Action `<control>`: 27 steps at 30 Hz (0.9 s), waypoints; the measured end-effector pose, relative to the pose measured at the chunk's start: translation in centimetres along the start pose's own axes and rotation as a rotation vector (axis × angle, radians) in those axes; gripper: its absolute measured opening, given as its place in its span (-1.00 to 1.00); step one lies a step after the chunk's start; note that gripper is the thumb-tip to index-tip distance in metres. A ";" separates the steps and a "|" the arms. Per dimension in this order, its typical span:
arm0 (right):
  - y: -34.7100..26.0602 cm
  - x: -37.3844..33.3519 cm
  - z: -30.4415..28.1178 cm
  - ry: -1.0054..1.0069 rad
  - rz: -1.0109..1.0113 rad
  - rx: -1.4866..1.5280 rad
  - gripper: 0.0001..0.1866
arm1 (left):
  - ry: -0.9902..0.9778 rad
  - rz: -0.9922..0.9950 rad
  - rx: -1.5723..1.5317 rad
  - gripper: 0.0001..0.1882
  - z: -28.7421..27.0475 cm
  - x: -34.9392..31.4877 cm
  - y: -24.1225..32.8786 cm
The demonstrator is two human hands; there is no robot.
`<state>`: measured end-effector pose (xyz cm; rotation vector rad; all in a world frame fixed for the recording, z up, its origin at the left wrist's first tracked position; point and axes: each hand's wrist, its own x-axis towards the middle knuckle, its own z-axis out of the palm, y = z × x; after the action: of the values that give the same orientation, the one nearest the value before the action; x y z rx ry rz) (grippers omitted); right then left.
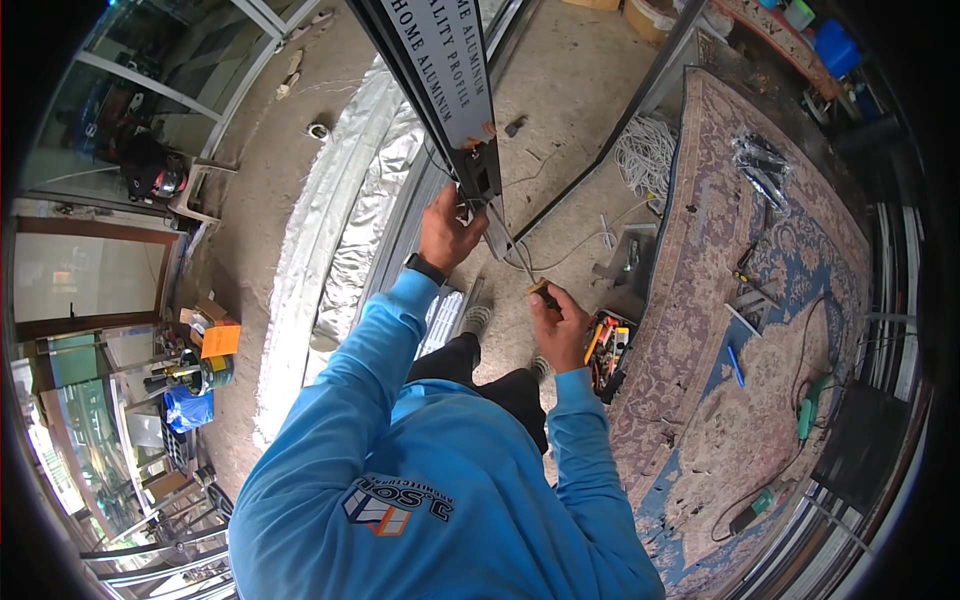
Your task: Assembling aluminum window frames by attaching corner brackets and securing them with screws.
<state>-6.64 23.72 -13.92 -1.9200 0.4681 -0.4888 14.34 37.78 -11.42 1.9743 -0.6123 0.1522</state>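
A dark aluminium profile [478, 172] with a printed white film on its face comes down from the top middle. At its lower end, my left hand [450, 235] is closed, thumb and fingers around the end, where a small metal part partly shows. My right hand [562, 325], lower and to the right, grips a screwdriver [541, 291] by its yellow-brown handle. Its thin shaft slants up and left to the profile's end, near my left fingertips. Whether the tip sits on a screw is too small to tell.
A toolbox [607, 345] with several hand tools stands right of my right hand. Beyond it lies a patterned carpet [670, 370] with a green power tool [812, 405] and a blue pen [736, 366]. Coiled cord [645, 155] lies farther off. Silver-wrapped lengths [340, 220] run along the left.
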 end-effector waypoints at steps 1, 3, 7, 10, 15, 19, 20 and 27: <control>0.0 0.3 -0.2 -0.009 -0.001 -0.032 -0.60 | 0.001 0.000 0.000 -0.65 0.0 0.0 -0.1; -0.1 0.9 -0.8 -0.019 0.000 -0.067 -0.62 | -0.007 0.009 -0.013 -0.65 0.0 0.1 -0.4; -1.0 2.2 -2.0 0.002 -0.149 -0.162 -0.64 | 0.027 0.055 -0.034 -0.65 0.0 0.2 -0.9; -2.0 3.0 -3.1 0.020 -0.314 -0.375 -0.65 | 0.004 0.007 -0.079 -0.66 -0.1 0.1 -1.0; -3.5 4.9 -4.7 -0.033 -0.499 -0.524 -0.66 | -0.020 -0.044 -0.010 -0.69 -0.4 0.1 -0.8; -3.6 6.8 -5.6 -0.438 0.337 0.192 -0.73 | -0.012 -0.095 -0.071 -0.69 -0.4 0.2 -0.6; -3.4 6.9 -5.5 -0.509 0.691 0.563 -0.72 | -0.016 -0.063 -0.046 -0.67 -0.4 0.3 -0.5; -2.3 6.0 -4.7 -0.333 -0.023 -0.001 -0.60 | 0.037 -0.067 -0.064 -0.70 -0.1 0.1 -0.4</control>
<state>-3.87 17.85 -9.38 -1.9610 0.2294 -0.1763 14.68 37.99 -11.63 1.9234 -0.5207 0.1261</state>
